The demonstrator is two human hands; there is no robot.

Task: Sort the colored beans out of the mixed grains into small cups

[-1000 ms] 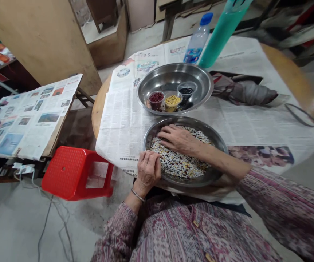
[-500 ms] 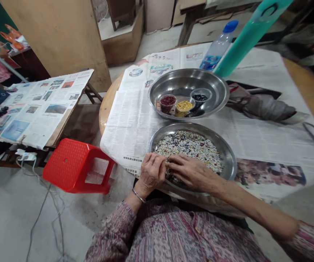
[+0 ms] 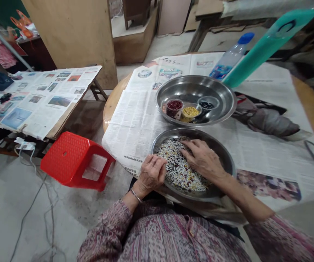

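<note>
A steel pan [image 3: 222,154] in front of me holds a layer of mixed beans [image 3: 177,169], white, dark and red. My right hand [image 3: 203,160] lies on the beans with fingers stretched out and slightly curled. My left hand [image 3: 151,173] rests curled at the pan's near left rim; what it holds, if anything, is hidden. Behind stands a second steel pan [image 3: 219,91] with three small cups: red beans [image 3: 175,105], yellow beans [image 3: 190,111], black beans [image 3: 207,105].
Newspaper [image 3: 135,120] covers the round table. A water bottle [image 3: 229,58] and a teal cylinder [image 3: 266,47] stand at the back, a grey cloth bundle [image 3: 266,122] to the right. A red stool [image 3: 73,160] and a low newspaper-covered table [image 3: 39,102] are on the left.
My right hand moved from the pan's near edge beside the left hand forward to the middle of the beans. The left hand stayed at the rim. The view shifted a little.
</note>
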